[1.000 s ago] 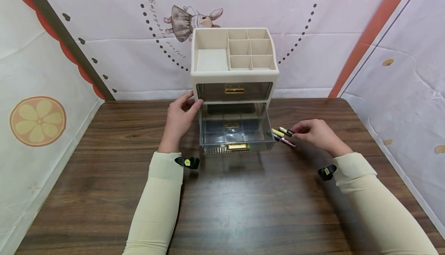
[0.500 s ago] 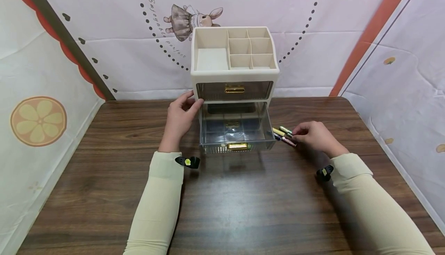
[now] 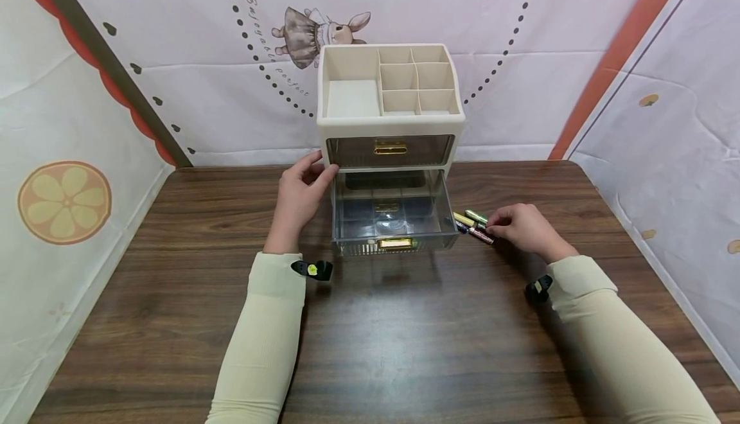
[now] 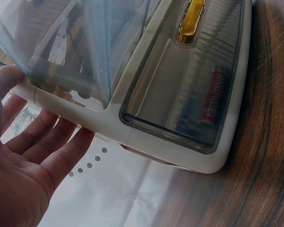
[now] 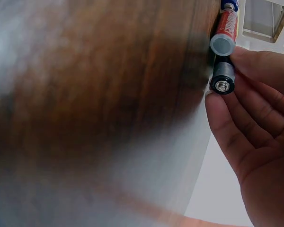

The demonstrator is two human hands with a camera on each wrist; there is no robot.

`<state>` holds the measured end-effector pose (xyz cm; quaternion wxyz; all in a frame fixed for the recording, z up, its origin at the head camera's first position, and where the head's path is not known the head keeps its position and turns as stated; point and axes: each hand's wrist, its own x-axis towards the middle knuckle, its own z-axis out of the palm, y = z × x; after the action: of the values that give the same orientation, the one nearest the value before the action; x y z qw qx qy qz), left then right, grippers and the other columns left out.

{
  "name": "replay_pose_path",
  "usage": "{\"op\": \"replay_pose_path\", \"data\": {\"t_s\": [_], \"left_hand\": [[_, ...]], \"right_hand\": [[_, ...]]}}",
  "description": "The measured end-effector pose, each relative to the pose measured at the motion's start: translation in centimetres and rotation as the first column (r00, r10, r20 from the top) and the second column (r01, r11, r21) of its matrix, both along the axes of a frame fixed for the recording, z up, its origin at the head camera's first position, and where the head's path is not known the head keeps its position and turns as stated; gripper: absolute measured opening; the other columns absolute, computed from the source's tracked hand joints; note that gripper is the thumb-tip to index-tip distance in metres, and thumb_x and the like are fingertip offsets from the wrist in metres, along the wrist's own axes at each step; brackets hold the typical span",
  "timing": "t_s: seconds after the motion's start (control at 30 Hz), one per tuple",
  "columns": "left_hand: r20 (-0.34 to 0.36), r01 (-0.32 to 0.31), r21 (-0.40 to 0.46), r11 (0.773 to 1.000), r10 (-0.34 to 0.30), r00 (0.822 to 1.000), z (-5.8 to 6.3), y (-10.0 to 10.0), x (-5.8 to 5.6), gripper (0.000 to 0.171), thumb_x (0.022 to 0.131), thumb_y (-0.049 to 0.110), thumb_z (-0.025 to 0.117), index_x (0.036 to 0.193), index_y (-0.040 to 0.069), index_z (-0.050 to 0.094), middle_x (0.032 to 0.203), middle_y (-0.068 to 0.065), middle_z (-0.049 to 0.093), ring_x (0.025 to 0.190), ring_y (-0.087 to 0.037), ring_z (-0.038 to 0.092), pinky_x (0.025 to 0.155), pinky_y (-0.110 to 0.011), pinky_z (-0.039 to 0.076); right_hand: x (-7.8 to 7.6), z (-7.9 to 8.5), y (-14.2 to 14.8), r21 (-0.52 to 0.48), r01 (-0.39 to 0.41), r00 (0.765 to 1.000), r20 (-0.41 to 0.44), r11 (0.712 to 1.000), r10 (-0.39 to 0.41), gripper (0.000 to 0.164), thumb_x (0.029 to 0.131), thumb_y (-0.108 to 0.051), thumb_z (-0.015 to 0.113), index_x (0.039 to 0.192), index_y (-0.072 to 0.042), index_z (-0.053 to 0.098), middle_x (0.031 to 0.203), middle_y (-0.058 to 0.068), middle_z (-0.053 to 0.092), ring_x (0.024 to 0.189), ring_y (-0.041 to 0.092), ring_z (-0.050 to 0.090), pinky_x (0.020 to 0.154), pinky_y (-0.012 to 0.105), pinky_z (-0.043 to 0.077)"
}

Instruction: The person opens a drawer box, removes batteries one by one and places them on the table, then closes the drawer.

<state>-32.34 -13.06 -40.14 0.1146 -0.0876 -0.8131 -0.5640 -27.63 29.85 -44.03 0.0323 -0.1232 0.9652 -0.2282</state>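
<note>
In the head view a cream drawer organizer [image 3: 390, 126] stands at the back of the table, its clear middle drawer [image 3: 395, 218] pulled out. My left hand [image 3: 299, 196] grips the organizer's left side, thumb on the front edge; the left wrist view shows the other fingers along the side wall. Right of the drawer lies a small group of batteries: a yellow one [image 3: 463, 220], a green one [image 3: 476, 217] and a red one [image 3: 481, 236]. My right hand [image 3: 525, 230] pinches a black battery [image 5: 222, 78] between thumb and forefinger, right beside the red battery [image 5: 224, 35].
Above the open drawer, the top drawer [image 3: 390, 151] with a gold handle is closed. The organizer's top has several divided compartments [image 3: 417, 83]. Below, a closed drawer [image 4: 180, 94] shows red lettering on its clear front. A printed cloth [image 3: 497, 19] hangs behind the table [image 3: 393, 347].
My right hand has shifted slightly left and toward me, its fingertips going from the green battery's end to the dark battery below it. The left hand stays on the organizer.
</note>
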Motion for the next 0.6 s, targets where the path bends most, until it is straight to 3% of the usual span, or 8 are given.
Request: {"op": "replay_pose_path", "data": {"t_s": [0.6], "left_hand": [[-0.003,0.000,0.005,1.000,0.000,1.000,0.02,0.04,-0.01,0.059,0.088,0.050,0.066,0.138,0.019,0.056,0.116,-0.014,0.066,0.108,-0.024,0.062,0.095,-0.043,0.050]], "right_hand": [[-0.01,0.00,-0.37,0.005,0.026,0.999,-0.030,1.000,-0.026,0.008,0.088,-0.013,0.070,0.088,-0.013,0.077,0.091,0.006,0.074,0.075,0.015,0.061,0.066,0.032,0.047]]}}
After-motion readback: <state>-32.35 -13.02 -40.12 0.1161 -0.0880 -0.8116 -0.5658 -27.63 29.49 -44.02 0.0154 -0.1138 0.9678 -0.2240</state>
